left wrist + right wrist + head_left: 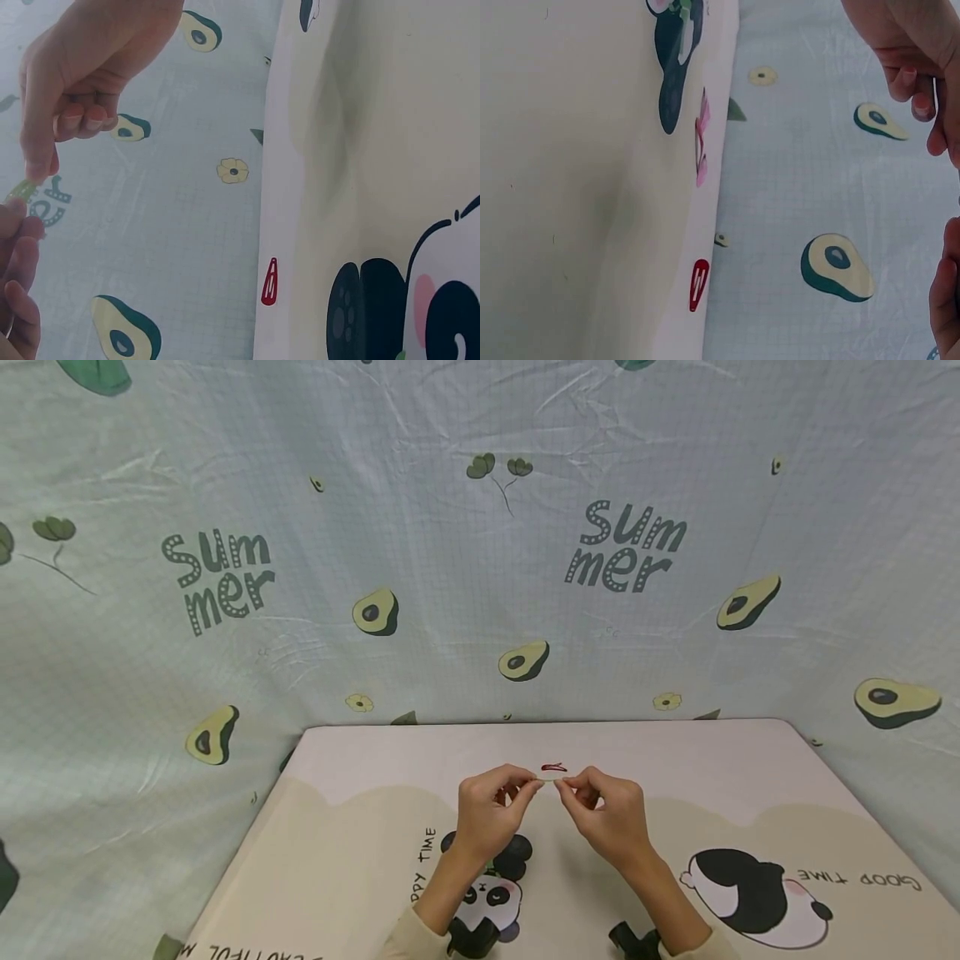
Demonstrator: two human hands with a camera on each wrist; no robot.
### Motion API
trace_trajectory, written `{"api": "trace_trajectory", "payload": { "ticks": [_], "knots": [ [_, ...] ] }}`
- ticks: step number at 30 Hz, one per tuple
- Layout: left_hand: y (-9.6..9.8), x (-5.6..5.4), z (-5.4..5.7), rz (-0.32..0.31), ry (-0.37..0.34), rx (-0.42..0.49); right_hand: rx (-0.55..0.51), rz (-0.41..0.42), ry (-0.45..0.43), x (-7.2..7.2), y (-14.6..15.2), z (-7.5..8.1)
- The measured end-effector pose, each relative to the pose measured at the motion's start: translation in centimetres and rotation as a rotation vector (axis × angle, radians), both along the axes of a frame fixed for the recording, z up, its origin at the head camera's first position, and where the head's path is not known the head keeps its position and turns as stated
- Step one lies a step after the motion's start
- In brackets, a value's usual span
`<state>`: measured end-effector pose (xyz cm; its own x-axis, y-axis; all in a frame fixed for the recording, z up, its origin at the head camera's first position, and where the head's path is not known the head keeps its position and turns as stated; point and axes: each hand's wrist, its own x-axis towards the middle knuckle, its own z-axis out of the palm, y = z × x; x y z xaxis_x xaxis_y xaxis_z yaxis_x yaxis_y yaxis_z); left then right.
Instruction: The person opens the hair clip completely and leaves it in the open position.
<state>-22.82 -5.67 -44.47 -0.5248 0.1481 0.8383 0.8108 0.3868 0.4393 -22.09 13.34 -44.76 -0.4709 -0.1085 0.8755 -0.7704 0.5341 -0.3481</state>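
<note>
A small yellow-green hair clip [22, 189] spans the gap between both hands, raised in front of the table's far edge. My left hand [489, 806] pinches one end of it between thumb and finger. The other end is at the thumb and fingertips of my right hand [609, 814]. From the head view the clip is only a thin line, and in the right wrist view it is mostly out of frame. A red snap hair clip [697, 285] lies on the table by the far edge.
Farther along that edge is a thin red piece with pink ends [701, 142]. The pale table [360, 868] carries printed panda and dog pictures. A curtain [442, 552] with avocado prints hangs behind it. Dark wrist straps [637, 939] show at the forearms.
</note>
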Motion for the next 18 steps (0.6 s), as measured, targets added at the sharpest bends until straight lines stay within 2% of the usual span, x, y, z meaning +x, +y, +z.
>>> {"api": "trace_trajectory", "payload": {
  "ticks": [12, 18],
  "knots": [
    [0.09, -0.37, -0.39, -0.017, 0.026, -0.017, 0.009, 0.019, -0.002, -0.11, 0.13, -0.09],
    [0.05, -0.31, -0.34, -0.024, 0.017, -0.025, 0.013, 0.026, -0.009, -0.04, 0.18, -0.05]
  ]
}}
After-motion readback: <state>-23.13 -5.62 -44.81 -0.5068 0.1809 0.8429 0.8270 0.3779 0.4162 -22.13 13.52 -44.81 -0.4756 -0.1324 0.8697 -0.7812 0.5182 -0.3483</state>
